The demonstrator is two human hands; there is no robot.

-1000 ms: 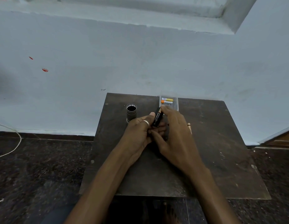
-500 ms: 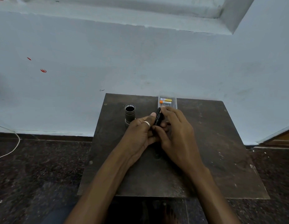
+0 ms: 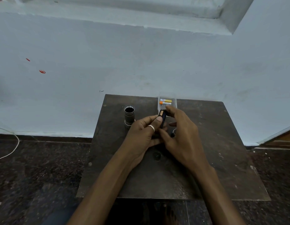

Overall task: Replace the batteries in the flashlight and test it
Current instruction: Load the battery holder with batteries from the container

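A grey flashlight body [image 3: 129,116] stands upright and open-topped at the back left of the dark wooden board [image 3: 222,159]. My left hand [image 3: 141,135], wearing a ring, holds a black battery holder [image 3: 163,119] with a copper-ended battery in it. My right hand [image 3: 183,137] touches the holder's top end with its fingertips. A clear plastic box [image 3: 167,102] with yellow and orange batteries sits just behind my hands. A small dark cap [image 3: 174,132] with a silver rim lies on the board between my right fingers.
The board lies on a dark speckled floor against a pale blue wall. A white cable [image 3: 13,143] curls on the floor at the far left. A wooden edge [image 3: 280,140] shows at the right.
Both hands stayed together at the board's middle. The holder has tilted more upright, and my right fingers shifted up to its top end. The small cap now shows by my right hand.
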